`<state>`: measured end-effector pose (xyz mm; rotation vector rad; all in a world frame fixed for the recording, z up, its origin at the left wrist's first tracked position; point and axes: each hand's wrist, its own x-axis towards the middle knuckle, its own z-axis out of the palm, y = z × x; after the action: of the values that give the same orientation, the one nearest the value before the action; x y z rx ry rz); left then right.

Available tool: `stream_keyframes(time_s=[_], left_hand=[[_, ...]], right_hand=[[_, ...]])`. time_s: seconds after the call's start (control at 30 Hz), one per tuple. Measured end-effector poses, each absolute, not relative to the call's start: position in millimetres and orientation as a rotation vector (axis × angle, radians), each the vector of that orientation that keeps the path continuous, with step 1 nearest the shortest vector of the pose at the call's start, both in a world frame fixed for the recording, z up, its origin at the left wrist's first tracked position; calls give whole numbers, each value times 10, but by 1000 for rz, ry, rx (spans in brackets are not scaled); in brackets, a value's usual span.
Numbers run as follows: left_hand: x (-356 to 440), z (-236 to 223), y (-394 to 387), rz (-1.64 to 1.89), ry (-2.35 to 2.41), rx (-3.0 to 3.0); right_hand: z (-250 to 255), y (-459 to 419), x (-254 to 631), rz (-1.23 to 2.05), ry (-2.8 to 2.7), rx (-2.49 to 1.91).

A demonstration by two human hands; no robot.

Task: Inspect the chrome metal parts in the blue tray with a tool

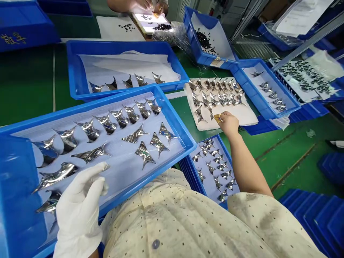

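Note:
My right hand [228, 123], with yellow covers on its fingertips, is closed in a pinch at a small shiny metal piece with pointed tips [210, 112]. That piece is at the front of a white cloth-like sheet [236, 116], where rows of similar pieces lie. My left hand [80, 208], in a white glove, hovers over the near blue tray [176, 120]. Its thumb and index finger are apart, and nothing shows between them. Around it on the tray's white lining lie several curved, pointed metal pieces [143, 154]; the glove partly covers one.
Behind stands another blue tray [129, 46] with a few pieces. More trays of pieces sit right [268, 111] and near my waist [192, 156]. A co-worker's hands [150, 5] work at a lit panel beside small black parts. Stacked blue trays [314, 215] stand lower right.

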<state>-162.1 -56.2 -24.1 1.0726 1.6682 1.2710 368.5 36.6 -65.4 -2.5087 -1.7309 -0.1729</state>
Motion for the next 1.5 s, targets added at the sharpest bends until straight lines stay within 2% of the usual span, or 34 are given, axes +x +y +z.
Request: stream_keyframes(time_s=[0.2,0.33,0.43,0.5,0.6,0.7,0.87,1.03,1.2,1.37,1.5], left_hand=[[-1593,-186,-580,1279,1658,1034],[-1648,-201,-604,1347,1622,972],[-1764,-275,-592,1451,1653,945],[-1879,-320,-580,1570,1641,943],[-2109,-347,-606,1759,1533,938],[-2391,-356,-728,1894,1493,904],[-2828,-425,-1050,2066,1632,770],[-2982,-484,-1186,2197,1680,563],[-3005,-473,-1205,2247,1596,489],[-3016,-503,-1159,2244,1524,507],[-2877,-565,-980,1961,1548,669]], right_hand=[[-866,417,3660,-132,-1817,-2630],[-693,412,3615,-76,-1761,-2538],[-468,427,3269,-12,-1649,-2295],[-348,477,2783,231,-1685,-2012],[-265,563,1745,704,-2053,-1433],[-285,552,575,961,-2455,-959],[-509,313,-1030,1033,-2903,-658],[-903,56,-1837,1063,-2888,-717],[-1049,-60,-2083,1043,-2807,-841],[-742,144,-1687,1172,-2704,-726],[-502,328,-1025,1836,-2041,-651]])
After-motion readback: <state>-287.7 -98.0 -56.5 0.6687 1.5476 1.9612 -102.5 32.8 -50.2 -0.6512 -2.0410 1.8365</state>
